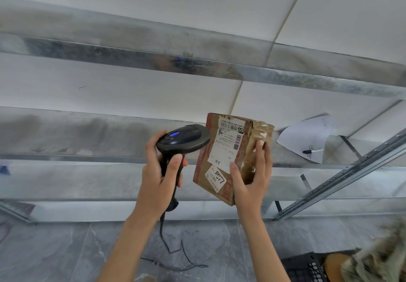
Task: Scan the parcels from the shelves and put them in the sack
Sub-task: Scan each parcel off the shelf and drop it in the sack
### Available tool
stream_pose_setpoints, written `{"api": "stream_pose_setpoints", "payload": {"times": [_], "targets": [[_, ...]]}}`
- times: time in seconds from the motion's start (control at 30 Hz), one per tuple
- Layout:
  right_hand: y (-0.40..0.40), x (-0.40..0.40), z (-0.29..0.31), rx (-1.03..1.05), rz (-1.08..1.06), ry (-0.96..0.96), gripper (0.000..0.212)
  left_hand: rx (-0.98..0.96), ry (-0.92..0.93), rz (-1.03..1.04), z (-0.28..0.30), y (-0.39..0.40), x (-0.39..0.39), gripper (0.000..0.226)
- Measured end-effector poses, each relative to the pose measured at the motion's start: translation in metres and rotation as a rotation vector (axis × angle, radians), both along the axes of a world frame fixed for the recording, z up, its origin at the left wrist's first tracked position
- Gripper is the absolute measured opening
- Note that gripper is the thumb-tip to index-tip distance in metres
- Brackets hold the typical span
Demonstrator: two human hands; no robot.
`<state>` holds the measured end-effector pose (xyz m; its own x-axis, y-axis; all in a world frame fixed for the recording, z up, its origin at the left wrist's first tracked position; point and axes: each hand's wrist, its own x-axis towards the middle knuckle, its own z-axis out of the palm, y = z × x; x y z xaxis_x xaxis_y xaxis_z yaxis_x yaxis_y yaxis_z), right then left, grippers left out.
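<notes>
Head view: your left hand grips the handle of the black barcode scanner, its head aimed at the white label on the cardboard parcel. Your right hand grasps the parcel's lower right corner, thumb on the label side, holding it up before the metal shelves. The scanner's cable trails to the grey floor.

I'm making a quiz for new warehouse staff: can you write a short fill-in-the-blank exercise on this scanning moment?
1. The left hand grips a black barcode ____.
2. The right hand holds a brown cardboard ____.
3. On the shelf at right, a black marker lies on a white sheet of ____.
4. A black ____ trails from the handle down to the floor.

Missing words: scanner; parcel; paper; cable
</notes>
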<state>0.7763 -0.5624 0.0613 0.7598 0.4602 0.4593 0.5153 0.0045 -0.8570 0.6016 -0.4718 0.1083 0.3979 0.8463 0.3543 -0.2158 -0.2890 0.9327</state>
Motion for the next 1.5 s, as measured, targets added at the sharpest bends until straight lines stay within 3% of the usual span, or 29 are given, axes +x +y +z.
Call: {"api": "stream_pose_setpoints", "payload": {"times": [0.53, 0.8, 1.2, 1.5], "targets": [[-0.025, 0.002, -0.008, -0.07, -0.092, 0.106, 0.08, 0.001, 0.068, -0.09, -0.012, 0.002, 0.023, 0.039], [-0.104, 0.039, -0.014, -0.06, -0.399, 0.221, 0.077, 0.014, 0.158, -0.371, -0.021, -0.03, 0.109, 0.04], [-0.292, 0.136, 0.0, 0.105, -0.872, 0.293, 0.074, 0.03, 0.13, -0.814, -0.012, -0.19, 0.294, 0.038], [-0.408, 0.209, 0.002, 0.168, -1.025, 0.292, 0.07, -0.02, 0.114, -0.971, -0.023, -0.299, 0.379, 0.035]]}}
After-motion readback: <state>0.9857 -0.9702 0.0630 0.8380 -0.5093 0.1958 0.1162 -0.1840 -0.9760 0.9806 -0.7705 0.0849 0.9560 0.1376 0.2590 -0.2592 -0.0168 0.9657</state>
